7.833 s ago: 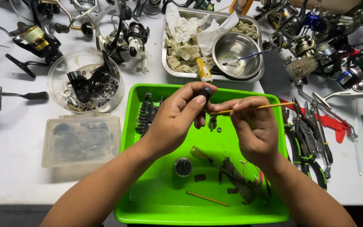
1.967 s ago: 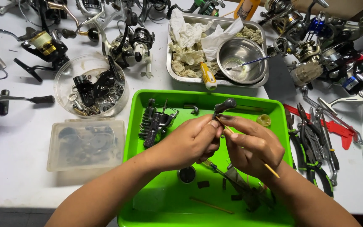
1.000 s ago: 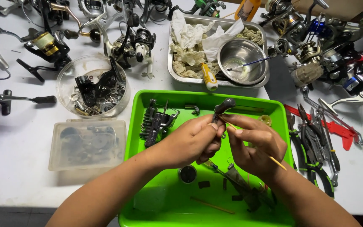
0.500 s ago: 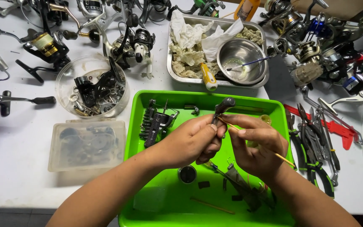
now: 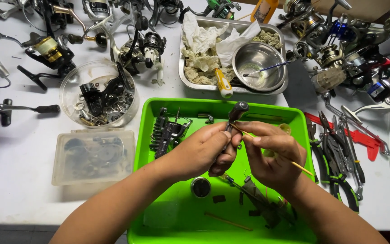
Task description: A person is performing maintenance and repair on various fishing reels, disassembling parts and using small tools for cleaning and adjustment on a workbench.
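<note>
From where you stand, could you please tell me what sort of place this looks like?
Probably a fishing-reel repair bench. Spinning reels crowd the white table, a clear round bowl of small reel parts sits beside a bright green plastic tray, and pliers lie at its right.

Our hands [image 5: 244, 153] met over the tray [image 5: 145, 135]. Behind it stood the pan [image 5: 183, 81]; left, a lidded box [image 5: 93, 156]; right, pliers [image 5: 335, 162].

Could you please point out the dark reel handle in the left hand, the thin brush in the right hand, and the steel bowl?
reel handle [image 5: 239, 109], head view, its knob.
thin brush [image 5: 302, 168], head view, its stick.
steel bowl [image 5: 254, 55], head view, its inner wall.
</note>
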